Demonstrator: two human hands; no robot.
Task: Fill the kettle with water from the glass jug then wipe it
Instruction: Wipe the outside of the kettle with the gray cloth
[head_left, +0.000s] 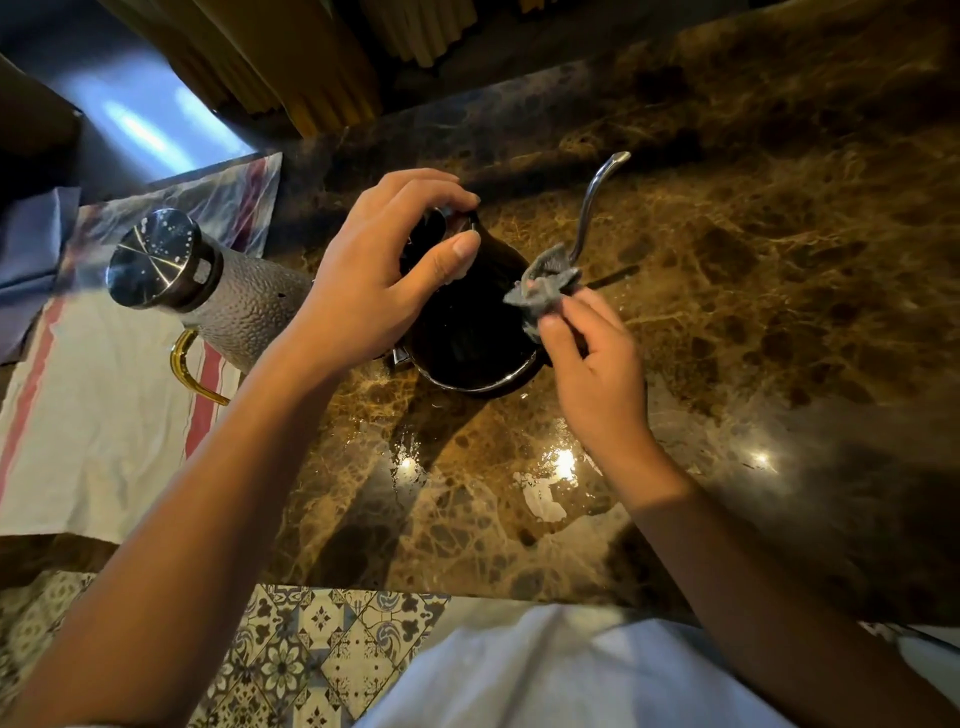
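A dark kettle (470, 332) with a thin curved silver spout (592, 208) stands on the brown marble counter (753, 260). My left hand (374, 270) grips the kettle's top, fingers curled over its lid and handle. My right hand (587, 353) pinches a small crumpled grey cloth (545, 286) against the kettle's right side, near the base of the spout. The glass jug (228, 296), with a textured body, steel lid and gold handle, stands to the left on a striped towel.
A white towel with red stripes (98, 426) lies at the counter's left end, a patterned cloth behind it. A small wet patch (543, 499) glistens on the counter near its front edge. Patterned floor tiles (311, 654) show below.
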